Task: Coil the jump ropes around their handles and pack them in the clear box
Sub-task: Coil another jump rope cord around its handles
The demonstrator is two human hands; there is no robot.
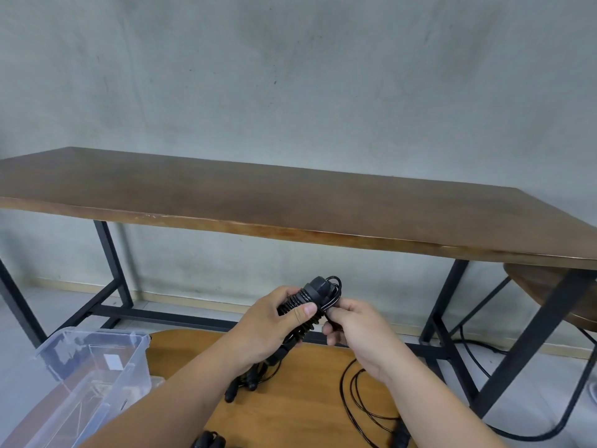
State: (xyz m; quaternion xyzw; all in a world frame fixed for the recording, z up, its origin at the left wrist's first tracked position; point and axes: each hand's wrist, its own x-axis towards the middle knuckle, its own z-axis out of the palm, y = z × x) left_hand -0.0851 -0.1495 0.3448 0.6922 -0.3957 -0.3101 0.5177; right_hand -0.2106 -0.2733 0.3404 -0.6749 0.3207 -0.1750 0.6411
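Two hands were raised together above the far edge of a round wooden stool (290, 399). The left hand (274, 321) was curled round a black ribbed handle (303, 305), thumb laid across the coils already wound on it. The right hand (355, 324) pinched the thin black rope (332, 299) just beside the handle's cap, where a small loop stood up. The step in hand was judged to be the winding of one jump rope, seemingly near its end.

Below the hands, more dark handles (245, 383) lay on the stool top, partly hidden by the left forearm, and loose rope (355, 396) trailed in loops toward the stool's right edge. The clear box (97, 367) stood open at the stool's left edge; what lay inside it could not be made out.

For the next move, the loose end would probably need to be tucked under a turn so the coil held, and the bundle then carried left and set down in the box.
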